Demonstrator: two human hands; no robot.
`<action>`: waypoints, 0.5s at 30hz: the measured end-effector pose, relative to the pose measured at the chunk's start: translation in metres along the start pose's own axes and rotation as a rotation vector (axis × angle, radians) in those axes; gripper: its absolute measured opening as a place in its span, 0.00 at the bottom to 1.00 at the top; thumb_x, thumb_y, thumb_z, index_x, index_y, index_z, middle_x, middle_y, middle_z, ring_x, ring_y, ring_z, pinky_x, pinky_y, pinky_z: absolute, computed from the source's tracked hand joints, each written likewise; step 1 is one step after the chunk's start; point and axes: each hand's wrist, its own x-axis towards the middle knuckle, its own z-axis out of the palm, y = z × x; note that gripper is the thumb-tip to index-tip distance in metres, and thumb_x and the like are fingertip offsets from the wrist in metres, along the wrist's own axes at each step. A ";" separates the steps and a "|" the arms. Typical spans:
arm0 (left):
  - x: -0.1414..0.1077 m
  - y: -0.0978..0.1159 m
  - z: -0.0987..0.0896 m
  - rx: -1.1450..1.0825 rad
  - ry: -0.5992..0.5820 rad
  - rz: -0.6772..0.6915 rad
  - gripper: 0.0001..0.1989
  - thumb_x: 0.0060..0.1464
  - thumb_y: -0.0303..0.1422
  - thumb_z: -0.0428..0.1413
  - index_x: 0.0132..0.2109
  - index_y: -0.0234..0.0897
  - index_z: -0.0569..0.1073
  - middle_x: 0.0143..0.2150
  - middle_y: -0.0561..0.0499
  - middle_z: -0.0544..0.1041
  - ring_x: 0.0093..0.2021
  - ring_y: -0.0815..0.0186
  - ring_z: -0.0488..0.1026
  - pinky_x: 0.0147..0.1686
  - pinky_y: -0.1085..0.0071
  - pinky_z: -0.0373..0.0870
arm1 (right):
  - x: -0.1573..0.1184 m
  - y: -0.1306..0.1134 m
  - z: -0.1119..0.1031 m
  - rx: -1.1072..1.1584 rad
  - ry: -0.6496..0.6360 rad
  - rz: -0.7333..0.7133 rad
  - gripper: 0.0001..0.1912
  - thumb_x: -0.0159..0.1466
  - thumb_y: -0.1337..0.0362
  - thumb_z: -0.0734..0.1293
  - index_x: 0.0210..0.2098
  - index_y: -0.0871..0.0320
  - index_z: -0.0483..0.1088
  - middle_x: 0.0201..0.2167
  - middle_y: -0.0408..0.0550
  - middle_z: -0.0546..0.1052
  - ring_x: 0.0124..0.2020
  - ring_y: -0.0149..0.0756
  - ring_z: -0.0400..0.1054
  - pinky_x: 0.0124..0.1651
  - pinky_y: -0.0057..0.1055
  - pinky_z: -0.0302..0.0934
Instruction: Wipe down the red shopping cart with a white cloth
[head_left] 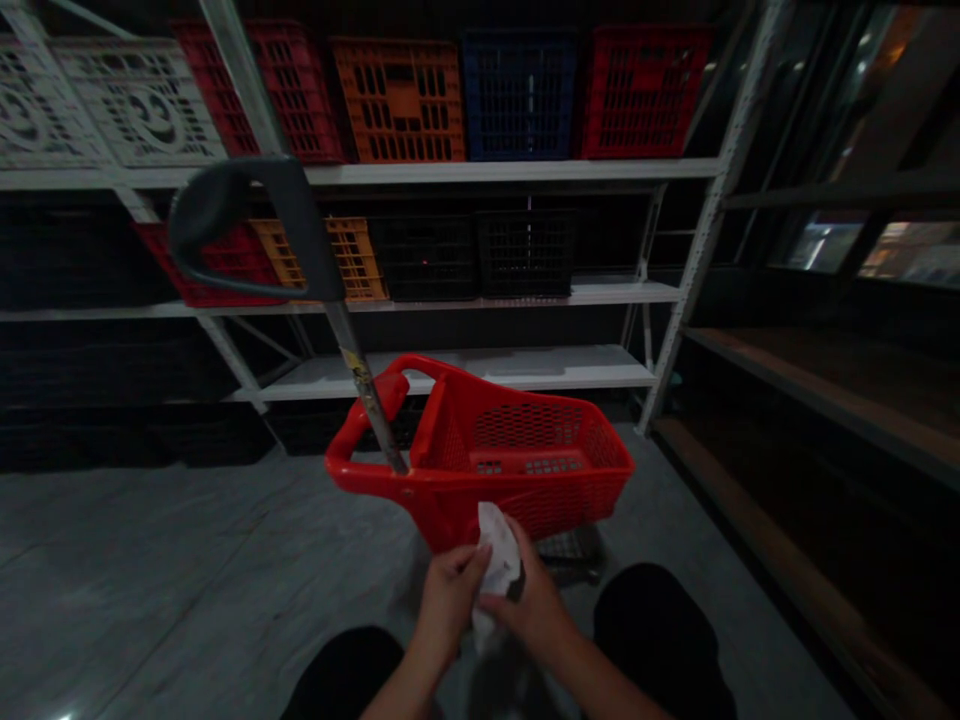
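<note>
Cloth, long axis toward red cart

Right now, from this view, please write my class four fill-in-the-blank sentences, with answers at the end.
1. The left hand and right hand hold a thin, crumpled sheet coloured ____.
2. Beyond them stands a mesh-sided plastic cart coloured ____.
3. The blue plastic crate stands between a red plastic crate and an ____ one.
4. White plastic crates with face-like designs sit on the picture's ____-hand side.
Missing words: white; red; orange; left.
</note>
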 end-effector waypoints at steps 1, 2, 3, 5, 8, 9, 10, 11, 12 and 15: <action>0.000 0.000 0.000 -0.003 0.004 0.003 0.25 0.39 0.54 0.55 0.24 0.32 0.72 0.19 0.53 0.71 0.21 0.70 0.65 0.22 0.75 0.62 | 0.003 0.003 0.000 0.121 -0.004 0.045 0.37 0.47 0.56 0.72 0.54 0.56 0.60 0.51 0.52 0.69 0.50 0.44 0.64 0.52 0.40 0.57; 0.000 0.001 -0.001 -0.005 0.022 0.009 0.25 0.39 0.54 0.55 0.24 0.33 0.71 0.18 0.54 0.70 0.20 0.70 0.65 0.21 0.75 0.61 | 0.006 0.007 -0.002 0.250 -0.005 0.100 0.29 0.49 0.56 0.70 0.49 0.57 0.66 0.44 0.51 0.74 0.44 0.43 0.68 0.48 0.39 0.60; 0.000 0.003 -0.003 -0.008 0.048 0.011 0.25 0.39 0.55 0.55 0.23 0.33 0.70 0.18 0.54 0.69 0.20 0.71 0.64 0.20 0.76 0.60 | 0.009 0.011 -0.007 0.374 0.000 0.165 0.23 0.49 0.57 0.70 0.42 0.59 0.70 0.38 0.49 0.76 0.39 0.42 0.70 0.44 0.38 0.61; -0.002 0.008 -0.009 -0.037 0.076 -0.009 0.24 0.40 0.54 0.54 0.22 0.34 0.69 0.17 0.55 0.69 0.19 0.71 0.63 0.19 0.76 0.60 | 0.015 0.018 -0.023 0.591 0.040 0.284 0.17 0.46 0.59 0.72 0.35 0.60 0.73 0.31 0.48 0.77 0.34 0.41 0.71 0.42 0.37 0.61; -0.006 0.017 -0.017 -0.161 0.021 -0.077 0.23 0.42 0.52 0.55 0.26 0.34 0.70 0.19 0.54 0.72 0.20 0.68 0.67 0.22 0.73 0.64 | 0.015 0.024 -0.048 0.852 0.007 0.427 0.18 0.49 0.55 0.70 0.35 0.60 0.73 0.34 0.51 0.77 0.39 0.45 0.70 0.46 0.41 0.58; -0.008 0.019 -0.018 -0.211 -0.005 -0.091 0.22 0.43 0.51 0.55 0.28 0.34 0.71 0.21 0.53 0.73 0.22 0.67 0.69 0.24 0.72 0.65 | 0.012 0.023 -0.053 0.915 -0.029 0.469 0.22 0.51 0.50 0.67 0.38 0.60 0.72 0.36 0.53 0.77 0.43 0.46 0.69 0.48 0.44 0.57; -0.009 0.021 -0.019 -0.254 -0.027 -0.098 0.21 0.43 0.51 0.55 0.29 0.34 0.71 0.22 0.52 0.75 0.24 0.66 0.70 0.26 0.71 0.67 | 0.008 0.022 -0.055 0.962 -0.068 0.505 0.26 0.54 0.45 0.63 0.40 0.60 0.72 0.39 0.54 0.76 0.46 0.47 0.68 0.49 0.45 0.56; -0.010 0.022 -0.019 -0.288 -0.042 -0.103 0.21 0.44 0.50 0.55 0.31 0.34 0.72 0.24 0.51 0.75 0.25 0.65 0.71 0.28 0.70 0.68 | 0.004 0.020 -0.054 0.997 -0.112 0.534 0.32 0.54 0.40 0.59 0.42 0.61 0.71 0.41 0.56 0.75 0.48 0.48 0.66 0.50 0.47 0.55; -0.010 0.022 -0.019 -0.315 -0.054 -0.110 0.20 0.44 0.49 0.55 0.32 0.34 0.72 0.25 0.50 0.76 0.26 0.64 0.72 0.29 0.69 0.68 | -0.001 0.018 -0.050 1.025 -0.149 0.550 0.37 0.53 0.36 0.56 0.44 0.61 0.70 0.43 0.57 0.74 0.50 0.49 0.64 0.51 0.47 0.54; -0.010 0.018 -0.020 -0.362 -0.056 -0.119 0.19 0.45 0.48 0.55 0.34 0.34 0.73 0.26 0.49 0.77 0.27 0.62 0.73 0.29 0.68 0.69 | -0.014 0.018 -0.029 1.082 -0.241 0.579 0.43 0.51 0.33 0.56 0.50 0.62 0.66 0.49 0.59 0.71 0.54 0.49 0.61 0.53 0.47 0.53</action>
